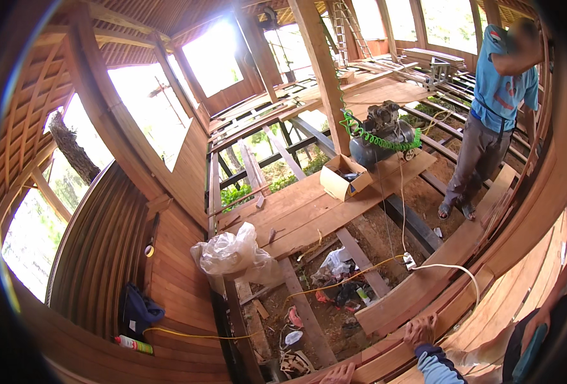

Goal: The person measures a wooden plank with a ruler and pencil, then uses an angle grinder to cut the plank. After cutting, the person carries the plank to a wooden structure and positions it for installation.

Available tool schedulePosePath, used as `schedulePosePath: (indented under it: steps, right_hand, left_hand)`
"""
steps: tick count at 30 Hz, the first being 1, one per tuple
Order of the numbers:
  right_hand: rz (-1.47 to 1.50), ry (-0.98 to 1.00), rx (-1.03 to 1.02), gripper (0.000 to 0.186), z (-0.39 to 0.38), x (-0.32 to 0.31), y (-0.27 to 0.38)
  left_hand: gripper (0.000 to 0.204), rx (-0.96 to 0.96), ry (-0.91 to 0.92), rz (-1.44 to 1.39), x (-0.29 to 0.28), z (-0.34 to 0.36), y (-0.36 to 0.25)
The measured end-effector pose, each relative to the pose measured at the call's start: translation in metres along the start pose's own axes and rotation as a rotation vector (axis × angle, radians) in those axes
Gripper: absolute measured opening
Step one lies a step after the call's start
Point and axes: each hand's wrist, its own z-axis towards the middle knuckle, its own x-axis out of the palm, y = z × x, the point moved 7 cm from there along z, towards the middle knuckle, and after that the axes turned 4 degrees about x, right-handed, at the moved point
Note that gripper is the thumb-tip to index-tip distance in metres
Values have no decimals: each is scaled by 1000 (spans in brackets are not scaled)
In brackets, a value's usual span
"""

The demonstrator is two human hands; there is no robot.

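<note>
Right hand flat and loose on a near wooden beam, gripping nothing; left hand cut off at the bottom edge, cannot tell its grip. Farther off, one open cardboard box with dark bits inside, one full plastic bag, one air compressor.

- An open cardboard box, brown and rectangular, stands on the wooden planks just beside the grey air compressor; its flaps are up and some dark things lie inside.
- A crumpled clear plastic bag lies at the near end of the same planks.
- A small bottle with a green and white label lies low on the left, near a yellow cord.
</note>
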Motion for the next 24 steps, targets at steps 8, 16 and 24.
schedulePosePath:
  steps: [8, 16, 24]
  right_hand:
    - [12, -54, -27, 25, 8, -8, 4]
    - [35, 97, 39, 30, 8, -15, -7]
    - [9, 158, 78, 32, 6, -16, -1]
  left_hand:
    - [91, 36, -42, 101, -39, 15, -26]
    - [92, -1, -3, 79, -38, 21, -40]
    - [96, 17, -16, 138, -35, 16, -31]
